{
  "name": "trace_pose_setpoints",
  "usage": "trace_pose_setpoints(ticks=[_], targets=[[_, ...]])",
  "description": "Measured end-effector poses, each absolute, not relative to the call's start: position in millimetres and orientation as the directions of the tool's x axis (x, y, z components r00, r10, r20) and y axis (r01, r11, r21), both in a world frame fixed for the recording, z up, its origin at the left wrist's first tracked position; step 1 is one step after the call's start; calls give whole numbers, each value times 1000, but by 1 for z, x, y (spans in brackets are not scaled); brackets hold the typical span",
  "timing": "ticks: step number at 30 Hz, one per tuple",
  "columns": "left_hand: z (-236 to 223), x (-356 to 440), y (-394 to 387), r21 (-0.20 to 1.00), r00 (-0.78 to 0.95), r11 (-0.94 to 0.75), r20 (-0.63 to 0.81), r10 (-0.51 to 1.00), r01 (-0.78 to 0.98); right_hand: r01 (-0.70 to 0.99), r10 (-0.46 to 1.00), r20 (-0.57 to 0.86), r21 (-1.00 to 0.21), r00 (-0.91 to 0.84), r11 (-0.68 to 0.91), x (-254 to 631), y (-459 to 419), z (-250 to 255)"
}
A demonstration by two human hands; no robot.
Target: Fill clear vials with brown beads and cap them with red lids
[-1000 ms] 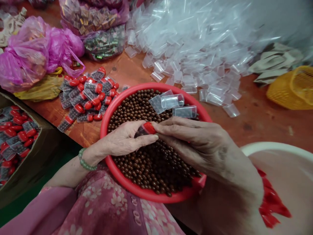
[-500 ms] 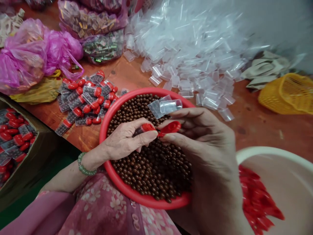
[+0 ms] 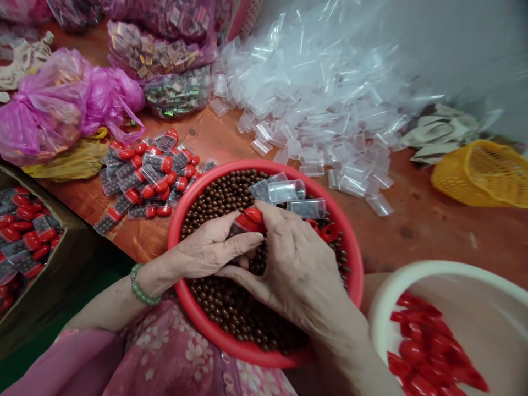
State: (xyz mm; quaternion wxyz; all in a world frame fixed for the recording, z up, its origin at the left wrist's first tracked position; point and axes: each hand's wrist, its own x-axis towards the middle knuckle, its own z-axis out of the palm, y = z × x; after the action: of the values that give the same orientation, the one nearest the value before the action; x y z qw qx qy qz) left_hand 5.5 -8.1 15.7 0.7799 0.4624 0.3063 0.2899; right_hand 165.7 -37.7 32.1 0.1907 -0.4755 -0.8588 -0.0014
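A red bowl (image 3: 180,212) full of small brown beads (image 3: 231,192) rests on my lap at the table's edge. Over it, my left hand (image 3: 210,247) is closed round a small clear tube with a red cap (image 3: 246,220). My right hand (image 3: 295,269) is closed too, its fingertips pressing on that red cap. Two empty clear tubes (image 3: 289,191) and some loose red caps (image 3: 328,231) lie on the beads just beyond my fingers.
Filled red-capped tubes (image 3: 144,170) are heaped left of the bowl, with more in a cardboard box (image 3: 25,236). A big pile of empty clear tubes (image 3: 322,104) fills the back. A white bowl of red caps (image 3: 433,352) sits bottom right, a yellow basket (image 3: 487,173) at right, pink bags (image 3: 61,104) at left.
Half a second ago my right hand held a loose red cap beside the tube; now its fingers press a cap on the tube's end. The view has tilted down slightly.
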Motion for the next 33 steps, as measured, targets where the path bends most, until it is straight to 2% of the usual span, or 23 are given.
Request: trace_pose_setpoints(ticks=[3,6,12,20,24,27,30,32,33], targets=[[14,6,-7,925,628,347,-180,757,-153,852,800,400,-82,-448,518,159,-38,27],[13,6,-7,950,623,281,-137,770,-138,859,774,452,-34,-443,512,155,-37,24],[17,5,-7,969,607,238,-149,781,-68,834,720,506,-2,-475,551,155,-32,20],[11,8,-9,944,637,282,-114,762,-169,790,649,560,18,-516,613,160,-29,17],[11,8,-11,946,636,281,-119,763,-161,792,638,569,40,-519,609,160,-27,17],[20,3,-14,973,571,205,-110,813,-104,784,633,559,49,-535,619,159,-28,20],[28,-14,-14,994,468,88,-46,883,-68,783,672,529,-21,-519,621,163,-31,24],[28,-33,-5,999,308,-40,30,951,27,792,724,499,-113,-477,600,170,-33,26],[26,-44,3,985,192,-106,78,978,138,804,759,475,-161,-446,573,174,-34,26]])
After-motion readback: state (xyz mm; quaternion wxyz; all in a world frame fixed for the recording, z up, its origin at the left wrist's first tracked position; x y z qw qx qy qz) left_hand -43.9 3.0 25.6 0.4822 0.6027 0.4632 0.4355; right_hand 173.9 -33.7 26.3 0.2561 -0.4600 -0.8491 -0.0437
